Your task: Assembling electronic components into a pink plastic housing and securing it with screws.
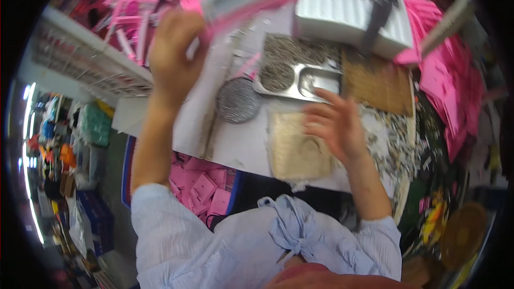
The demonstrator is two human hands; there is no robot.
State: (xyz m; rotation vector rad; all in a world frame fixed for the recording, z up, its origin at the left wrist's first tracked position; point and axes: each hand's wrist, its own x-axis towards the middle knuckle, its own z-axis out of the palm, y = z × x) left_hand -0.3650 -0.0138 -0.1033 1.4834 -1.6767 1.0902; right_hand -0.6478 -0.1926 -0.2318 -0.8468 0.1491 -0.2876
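Observation:
My left hand (pixel 179 51) is raised at the far left of the table, its fingers curled round the near-left end of a pink panel with a grey window (pixel 241 0). Panel and hand are both smeared by motion. My right hand (pixel 342 128) hovers above a tan, block-like pad (pixel 292 150), its fingers loosely apart and nothing visible in them. Just beyond its fingertips lies a metal tray (pixel 286 94) with compartments. Small metal pieces, perhaps screws (pixel 277 76), fill some of them; the near-right compartment looks mostly bare metal.
A round dark dish (pixel 239 100) sits left of the tray. Beyond it stands a white ribbed box (pixel 342 13) with dark slots; brown cardboard (pixel 377 83) lies at right. Pink parts (pixel 131 13) pile up far left, pink sheets (pixel 447 85) at right. A blue bin (pixel 231 195) holds pink pieces below.

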